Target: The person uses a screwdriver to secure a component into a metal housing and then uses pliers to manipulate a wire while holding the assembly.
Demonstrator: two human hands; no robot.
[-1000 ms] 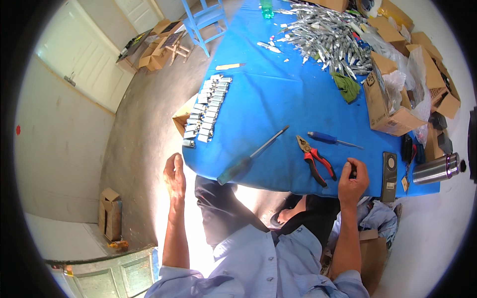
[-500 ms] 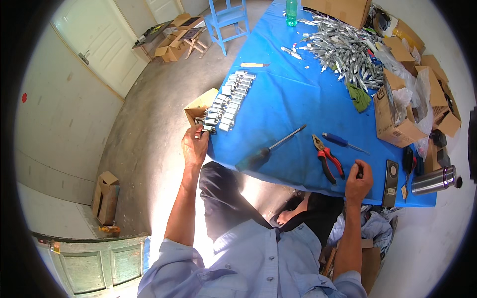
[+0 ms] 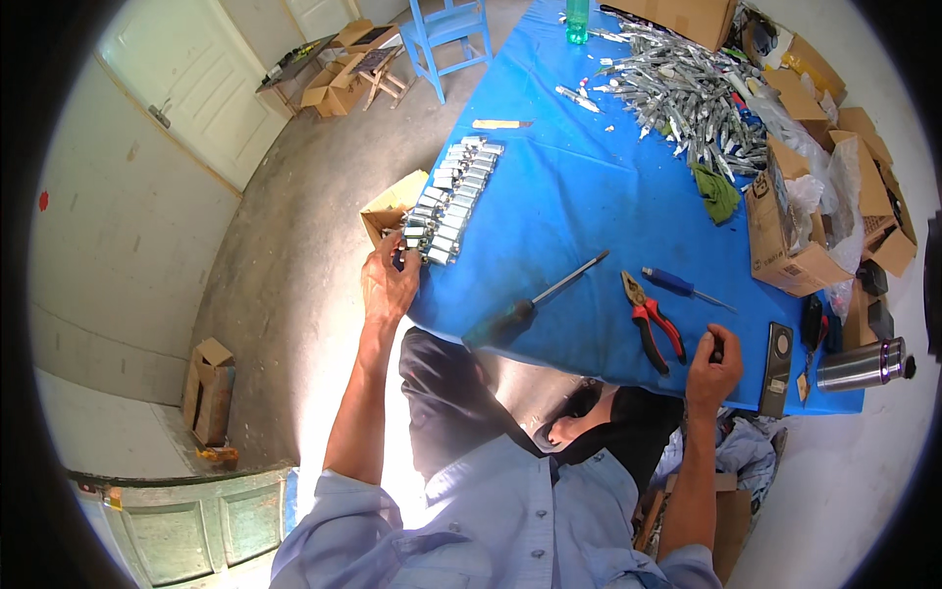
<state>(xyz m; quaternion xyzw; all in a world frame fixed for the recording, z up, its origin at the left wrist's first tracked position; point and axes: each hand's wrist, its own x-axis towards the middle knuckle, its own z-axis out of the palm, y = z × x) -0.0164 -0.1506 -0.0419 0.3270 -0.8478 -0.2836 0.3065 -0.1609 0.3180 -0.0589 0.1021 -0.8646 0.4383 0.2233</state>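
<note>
My left hand is at the table's near left corner, thumb and fingers closed around a small silver metal part at the end of two rows of similar silver parts. The fingers partly cover that part. On the right, my right hand rests by the front edge with its fingers curled; a dark spot shows between them, too small to name. Beside it lie red-handled pliers and a blue-handled screwdriver. A larger dark-handled screwdriver lies between my hands.
An open cardboard box stands against the table's left edge. Far right on the blue cloth is a heap of silver pieces, near a green rag and cardboard boxes. A steel flask lies right, near a dark flat device.
My left hand has shifted slightly at the near end of the rows, its fingers now more over the last parts. My right hand stays curled in almost the same place. The view tilts a little.
</note>
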